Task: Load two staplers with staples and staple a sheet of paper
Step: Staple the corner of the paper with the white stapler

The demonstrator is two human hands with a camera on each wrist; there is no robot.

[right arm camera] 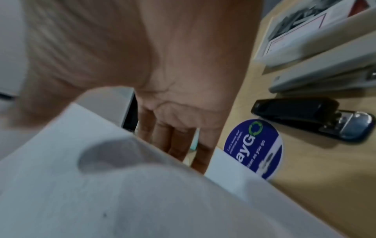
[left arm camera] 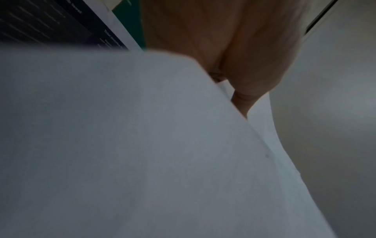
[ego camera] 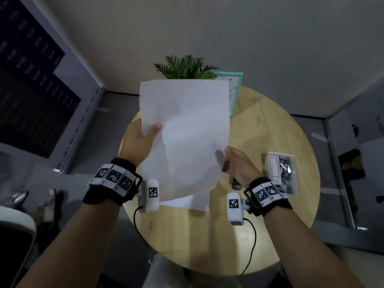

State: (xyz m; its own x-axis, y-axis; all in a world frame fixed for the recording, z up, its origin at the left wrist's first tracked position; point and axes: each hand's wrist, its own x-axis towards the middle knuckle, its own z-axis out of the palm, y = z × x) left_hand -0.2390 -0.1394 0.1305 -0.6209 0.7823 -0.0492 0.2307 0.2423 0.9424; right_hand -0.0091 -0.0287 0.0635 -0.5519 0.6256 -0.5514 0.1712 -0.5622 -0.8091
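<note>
I hold a white sheet of paper [ego camera: 187, 132] up above the round wooden table [ego camera: 270, 125] with both hands. My left hand [ego camera: 143, 140] pinches its left edge, thumb on the front. My right hand [ego camera: 234, 163] pinches the lower right edge; in the right wrist view the fingers [right arm camera: 175, 140] lie behind the sheet [right arm camera: 122, 193]. A black stapler [right arm camera: 311, 119] and a grey stapler [right arm camera: 325, 74] lie closed on the table, right of my right hand. In the head view only the black stapler's end [ego camera: 236, 185] shows. The left wrist view is filled by the paper [left arm camera: 122, 145] and my hand [left arm camera: 234, 56].
An open white box of staples [ego camera: 280, 171] sits at the table's right side. More white paper [ego camera: 193, 202] lies flat under the held sheet. A round blue sticker [right arm camera: 254, 148] is on the tabletop. A plant [ego camera: 185, 67] and a teal frame [ego camera: 236, 88] stand at the back.
</note>
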